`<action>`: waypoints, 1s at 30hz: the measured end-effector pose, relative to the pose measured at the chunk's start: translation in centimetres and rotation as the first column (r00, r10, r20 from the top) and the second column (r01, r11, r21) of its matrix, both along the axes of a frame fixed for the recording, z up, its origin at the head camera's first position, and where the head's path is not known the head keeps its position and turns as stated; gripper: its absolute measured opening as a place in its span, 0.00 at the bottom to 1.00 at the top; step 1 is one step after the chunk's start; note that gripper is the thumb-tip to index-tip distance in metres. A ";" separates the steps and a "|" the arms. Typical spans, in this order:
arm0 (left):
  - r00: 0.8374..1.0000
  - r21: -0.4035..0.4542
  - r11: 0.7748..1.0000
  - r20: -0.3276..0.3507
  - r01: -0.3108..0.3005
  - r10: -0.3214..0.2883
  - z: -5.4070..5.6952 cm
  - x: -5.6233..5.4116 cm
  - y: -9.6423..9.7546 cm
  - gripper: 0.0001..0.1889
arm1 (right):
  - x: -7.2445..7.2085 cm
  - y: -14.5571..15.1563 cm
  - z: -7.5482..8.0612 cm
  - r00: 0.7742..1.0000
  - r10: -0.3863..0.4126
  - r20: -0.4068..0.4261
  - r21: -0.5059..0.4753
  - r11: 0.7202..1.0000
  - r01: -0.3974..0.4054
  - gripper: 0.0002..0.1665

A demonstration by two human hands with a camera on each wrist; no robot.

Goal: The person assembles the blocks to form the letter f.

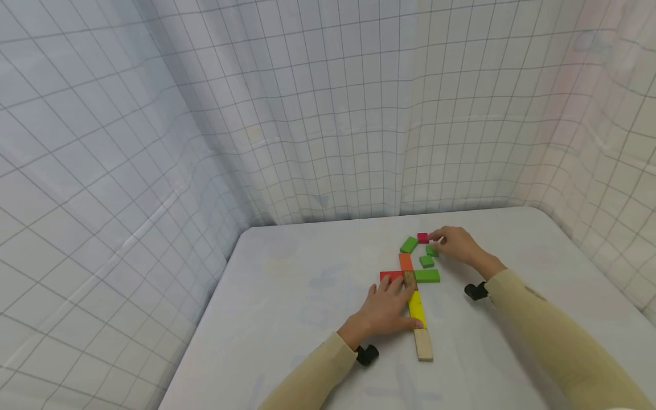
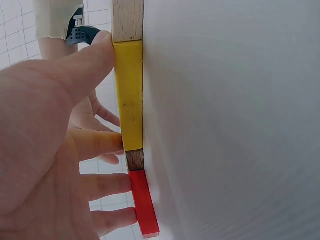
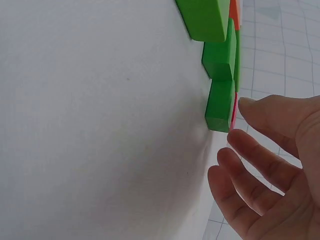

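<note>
Flat blocks form a line with a crossbar. A plain wood block (image 1: 423, 345), a yellow block (image 1: 417, 307), a dark brown block (image 1: 410, 279) and an orange block (image 1: 405, 261) make the line; a red block (image 1: 390, 275) and a long green block (image 1: 428, 276) extend sideways. Beyond are a slanted green block (image 1: 409, 245), a magenta block (image 1: 422, 238) and two small green blocks (image 1: 426, 261). My left hand (image 1: 384, 308) spreads its fingers along the red and yellow blocks, thumb near the wood block. My right hand (image 1: 458, 245) hovers beside the magenta block, thumb and fingers apart, holding nothing.
The blocks lie on a white table (image 1: 287, 296), towards its right half. Gridded white curtains (image 1: 328, 114) stand behind the far edge and along both sides. A black wrist strap mount (image 1: 475, 291) hangs under the right wrist, another (image 1: 367, 355) under the left.
</note>
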State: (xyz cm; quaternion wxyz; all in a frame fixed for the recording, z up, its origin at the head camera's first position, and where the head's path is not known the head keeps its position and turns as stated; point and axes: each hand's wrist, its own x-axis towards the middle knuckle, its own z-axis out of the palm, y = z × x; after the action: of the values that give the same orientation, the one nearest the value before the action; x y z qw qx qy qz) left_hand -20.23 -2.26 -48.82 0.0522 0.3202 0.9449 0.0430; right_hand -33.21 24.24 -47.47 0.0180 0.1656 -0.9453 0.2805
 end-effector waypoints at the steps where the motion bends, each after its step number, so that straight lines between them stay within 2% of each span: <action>1: 1.000 -0.001 1.000 0.001 0.001 -0.001 0.0 0.0 0.0 0.47 | 0.0 0.0 -0.1 1.000 0.004 0.017 -0.001 1.000 -0.004 0.18; 5: 1.000 0.001 1.000 0.006 0.002 -0.002 0.2 0.0 -0.1 0.47 | 0.0 0.2 -0.5 0.998 0.020 0.056 0.008 1.000 -0.021 0.18; 10: 1.000 0.002 1.000 0.007 0.003 -0.003 0.1 0.0 0.0 0.47 | 0.2 0.2 -0.8 0.998 0.022 0.060 0.032 0.999 -0.024 0.19; 30: 1.000 0.004 1.000 0.005 0.000 0.000 0.0 0.0 -0.1 0.47 | 0.6 0.1 -1.0 1.000 0.004 -0.006 0.016 1.000 -0.004 0.20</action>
State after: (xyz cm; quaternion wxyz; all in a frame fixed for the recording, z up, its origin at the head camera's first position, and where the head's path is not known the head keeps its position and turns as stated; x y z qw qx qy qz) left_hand -20.24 -2.32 -48.80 0.0541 0.3200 0.9448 0.0458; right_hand -32.64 24.36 -48.52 0.0189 0.1684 -0.9471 0.2725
